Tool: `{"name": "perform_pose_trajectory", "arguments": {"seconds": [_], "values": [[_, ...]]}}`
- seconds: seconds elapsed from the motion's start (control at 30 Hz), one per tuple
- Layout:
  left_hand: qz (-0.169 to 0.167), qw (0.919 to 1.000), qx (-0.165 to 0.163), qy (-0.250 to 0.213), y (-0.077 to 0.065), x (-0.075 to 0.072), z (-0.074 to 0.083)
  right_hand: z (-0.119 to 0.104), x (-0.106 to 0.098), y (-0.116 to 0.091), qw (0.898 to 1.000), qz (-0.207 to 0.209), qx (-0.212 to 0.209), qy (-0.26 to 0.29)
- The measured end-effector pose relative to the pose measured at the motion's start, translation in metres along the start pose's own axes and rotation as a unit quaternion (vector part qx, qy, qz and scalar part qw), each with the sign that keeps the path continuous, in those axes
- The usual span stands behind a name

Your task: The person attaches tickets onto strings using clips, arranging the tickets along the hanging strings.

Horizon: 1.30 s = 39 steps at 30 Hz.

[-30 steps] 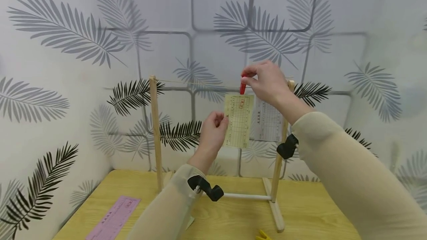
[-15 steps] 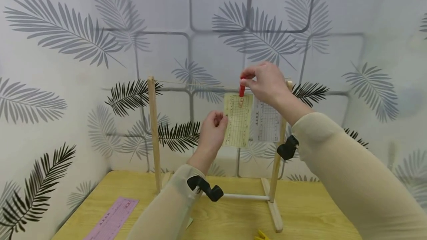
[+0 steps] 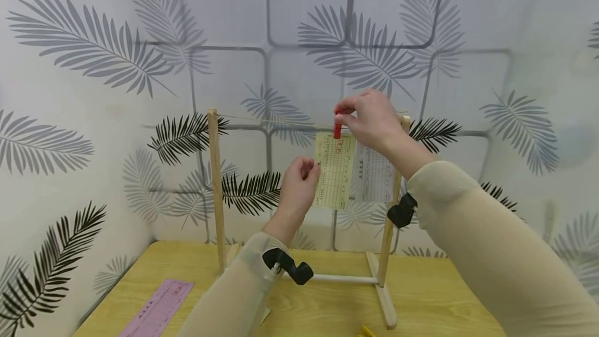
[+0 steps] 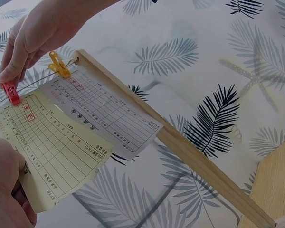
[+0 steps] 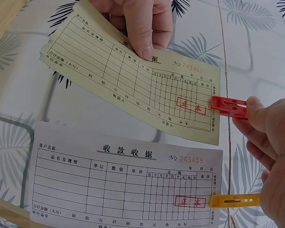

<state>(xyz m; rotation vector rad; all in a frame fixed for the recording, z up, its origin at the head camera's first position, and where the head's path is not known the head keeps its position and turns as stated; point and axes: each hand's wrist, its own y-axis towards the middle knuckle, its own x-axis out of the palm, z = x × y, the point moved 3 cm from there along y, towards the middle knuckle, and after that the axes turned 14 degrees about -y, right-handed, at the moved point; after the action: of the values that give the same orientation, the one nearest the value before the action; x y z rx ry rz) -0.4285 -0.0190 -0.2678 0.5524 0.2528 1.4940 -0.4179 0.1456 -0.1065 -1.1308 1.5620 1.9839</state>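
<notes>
My right hand [image 3: 372,118] pinches a red clothespin [image 3: 337,129] between thumb and fingers. In the right wrist view, the clothespin's tip overlaps the end of a pale yellow receipt slip [image 5: 133,80], at the string [image 5: 224,52]. Lower down, my left hand [image 3: 298,186] pinches that slip by its side edge, thumb on its printed face. The slip hangs lengthwise in the head view. To its right is a white receipt slip [image 3: 374,176], clipped to the string by a yellow clothespin [image 4: 60,65]; my right hand hides that clothespin in the head view.
The string runs between two posts of a wooden stand [image 3: 217,186] with a white crossbar [image 3: 343,278]. A pink slip [image 3: 156,308] lies at the table's left. Another yellow clothespin [image 3: 368,332] is partly visible at the front edge. A patterned wall stands behind.
My right hand has lowered the red clothespin slightly, from just above the yellow slip to overlapping its top edge. My left hand has kept its hold on the slip.
</notes>
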Motion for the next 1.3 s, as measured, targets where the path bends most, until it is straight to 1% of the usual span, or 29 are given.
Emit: {"name": "perform_pose_trajectory", "arguments": {"seconds": [0.1, 0.23, 0.33, 0.63, 0.83, 1.03, 1.3], "values": [[0.002, 1.0, 0.0, 0.0, -0.0002, -0.0008, -0.0009, -0.001, 0.0008, -0.0008, 1.0, 0.001, -0.004, -0.003], [0.004, 1.0, 0.008, 0.0, 0.0004, -0.0014, -0.0009, -0.0008, 0.0012, -0.001, 1.0, 0.0, -0.009, -0.008], [0.006, 0.9999, 0.01, 0.0, 0.0001, -0.0018, -0.0008, -0.001, 0.0018, -0.0004, 1.0, -0.002, -0.021, -0.012], [0.001, 0.9999, 0.003, -0.011, -0.002, -0.0021, -0.0011, -0.0021, 0.004, -0.0004, 0.999, -0.006, -0.042, -0.011], [0.002, 1.0, 0.003, -0.009, -0.002, -0.0017, 0.0002, -0.0027, 0.0027, -0.0011, 0.999, -0.013, -0.037, -0.014], [0.002, 1.0, -0.002, -0.006, -0.0011, -0.0011, -0.0001, -0.0013, 0.002, -0.0019, 0.999, -0.011, -0.039, -0.014], [0.011, 0.9998, -0.003, 0.018, -0.0009, -0.0036, 0.0, 0.0015, 0.0035, -0.003, 0.999, -0.001, -0.041, -0.013]]}}
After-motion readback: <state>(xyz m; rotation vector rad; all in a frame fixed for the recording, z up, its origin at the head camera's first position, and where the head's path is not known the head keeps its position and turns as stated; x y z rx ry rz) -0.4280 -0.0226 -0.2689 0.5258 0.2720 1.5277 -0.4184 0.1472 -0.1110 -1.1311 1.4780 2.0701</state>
